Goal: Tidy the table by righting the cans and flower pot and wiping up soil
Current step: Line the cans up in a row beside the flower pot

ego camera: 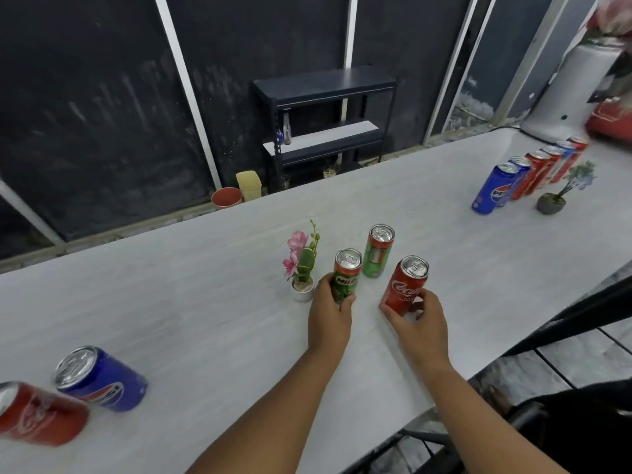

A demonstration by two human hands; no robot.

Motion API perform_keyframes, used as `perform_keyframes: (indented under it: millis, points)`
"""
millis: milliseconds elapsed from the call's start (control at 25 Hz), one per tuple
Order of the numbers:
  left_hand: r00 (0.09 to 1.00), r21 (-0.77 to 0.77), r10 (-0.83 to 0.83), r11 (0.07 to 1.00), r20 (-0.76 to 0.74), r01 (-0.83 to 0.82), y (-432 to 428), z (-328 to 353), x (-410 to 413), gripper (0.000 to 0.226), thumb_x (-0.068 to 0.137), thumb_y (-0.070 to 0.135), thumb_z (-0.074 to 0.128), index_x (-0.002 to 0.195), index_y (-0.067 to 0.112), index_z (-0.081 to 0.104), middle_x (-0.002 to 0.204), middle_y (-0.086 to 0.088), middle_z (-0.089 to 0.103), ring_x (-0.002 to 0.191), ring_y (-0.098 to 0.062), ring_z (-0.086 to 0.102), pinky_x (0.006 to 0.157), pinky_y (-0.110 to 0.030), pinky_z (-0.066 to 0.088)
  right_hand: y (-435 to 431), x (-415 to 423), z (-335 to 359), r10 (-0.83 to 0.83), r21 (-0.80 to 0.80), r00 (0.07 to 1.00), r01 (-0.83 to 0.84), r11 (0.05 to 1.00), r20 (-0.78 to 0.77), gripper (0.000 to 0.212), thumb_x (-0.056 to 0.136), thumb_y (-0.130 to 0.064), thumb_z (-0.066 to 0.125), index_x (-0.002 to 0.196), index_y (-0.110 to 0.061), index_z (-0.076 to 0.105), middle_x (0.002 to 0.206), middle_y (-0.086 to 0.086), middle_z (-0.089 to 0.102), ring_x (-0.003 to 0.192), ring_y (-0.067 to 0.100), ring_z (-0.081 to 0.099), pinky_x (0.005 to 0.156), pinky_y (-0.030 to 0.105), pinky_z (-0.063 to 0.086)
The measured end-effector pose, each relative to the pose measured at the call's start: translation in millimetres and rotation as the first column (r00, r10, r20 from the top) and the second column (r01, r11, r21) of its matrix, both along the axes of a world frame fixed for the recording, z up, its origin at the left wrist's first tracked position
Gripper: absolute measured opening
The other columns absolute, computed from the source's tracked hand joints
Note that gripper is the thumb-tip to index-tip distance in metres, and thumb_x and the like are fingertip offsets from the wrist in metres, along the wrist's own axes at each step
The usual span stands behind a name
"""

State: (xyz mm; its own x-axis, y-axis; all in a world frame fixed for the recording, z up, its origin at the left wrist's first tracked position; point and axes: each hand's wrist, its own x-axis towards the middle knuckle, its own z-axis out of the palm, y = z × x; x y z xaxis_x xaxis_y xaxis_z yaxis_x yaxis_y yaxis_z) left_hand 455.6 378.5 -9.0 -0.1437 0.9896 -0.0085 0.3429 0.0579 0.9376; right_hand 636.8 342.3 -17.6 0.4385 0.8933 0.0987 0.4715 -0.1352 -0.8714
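Here, the left hand point(329, 314) grasps an upright green Milo can point(347, 275) while the right hand point(421, 321) grips a red Coca-Cola can point(406, 283) on the white table point(171, 302).

A matt, pale, faintly wood-grained finish is seen on the worktop point(191, 302). Glossy printed metal is shown by the red cola can point(405, 287) and the green Milo can point(346, 277), with bright silvery lids.

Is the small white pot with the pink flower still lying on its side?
No, the white flower pot stands upright on the table, just left of the Milo can held by the left hand.
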Motion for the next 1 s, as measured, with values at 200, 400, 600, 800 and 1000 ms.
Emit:
perform_keyframes:
  millis: [200,400,600,800,1000]
  points:
    - [1.000,0.000,0.025,1.000,-0.002,-0.025,-54,-3,-46,0.058,0.098,0.032,0.078,0.150,0.027,0.053,0.145,0.010,0.064,0.131,-0.007,0.061,0.108,-0.024,0.051,-24,-28,8,0.084,-0.014,0.996,-0.084,0.996,-0.024,0.052,0.071,-0.064,0.091,0.107,-0.054,0.055,0.106,-0.024,0.070,0.092,-0.011,0.063,0.073,0.023,0.049]
    - [0.992,-0.027,0.125,0.992,-0.026,-0.126,-111,-1,-109,0.059,0.095,0.040,0.080,0.147,0.036,0.052,0.143,0.020,0.062,0.126,0.003,0.058,0.100,-0.011,0.046,-52,-103,8,0.245,-0.029,0.969,-0.246,0.969,-0.039,0.063,0.071,-0.062,0.092,0.120,-0.042,0.057,0.114,-0.017,0.072,0.102,-0.001,0.067,0.081,0.025,0.052]
    - [0.971,-0.009,0.231,0.973,-0.060,-0.232,-166,1,-177,0.062,0.095,0.040,0.080,0.150,0.036,0.052,0.148,0.020,0.060,0.134,0.001,0.056,0.110,-0.019,0.049,-71,-187,16,0.435,-0.010,0.900,-0.436,0.900,-0.037,0.055,0.072,-0.063,0.090,0.111,-0.055,0.053,0.109,-0.027,0.068,0.096,-0.011,0.066,0.076,0.016,0.049]
    - [0.938,0.004,0.342,0.940,-0.057,-0.342,-222,2,-255,0.059,0.094,0.037,0.082,0.145,0.040,0.052,0.145,0.025,0.059,0.134,0.004,0.055,0.109,-0.015,0.046,-85,-264,25,0.548,-0.002,0.836,-0.549,0.836,-0.018,0.053,0.072,-0.061,0.091,0.108,-0.063,0.052,0.106,-0.031,0.067,0.093,-0.006,0.067,0.073,0.015,0.049]
    - [0.906,0.043,0.421,0.907,-0.042,-0.420,-269,-1,-327,0.058,0.092,0.035,0.084,0.142,0.045,0.056,0.139,0.031,0.063,0.131,0.010,0.057,0.108,-0.017,0.049,-91,-311,20,0.563,-0.007,0.825,-0.564,0.826,-0.035,0.054,0.072,-0.061,0.091,0.109,-0.054,0.053,0.108,-0.029,0.068,0.095,-0.001,0.068,0.075,0.023,0.052]
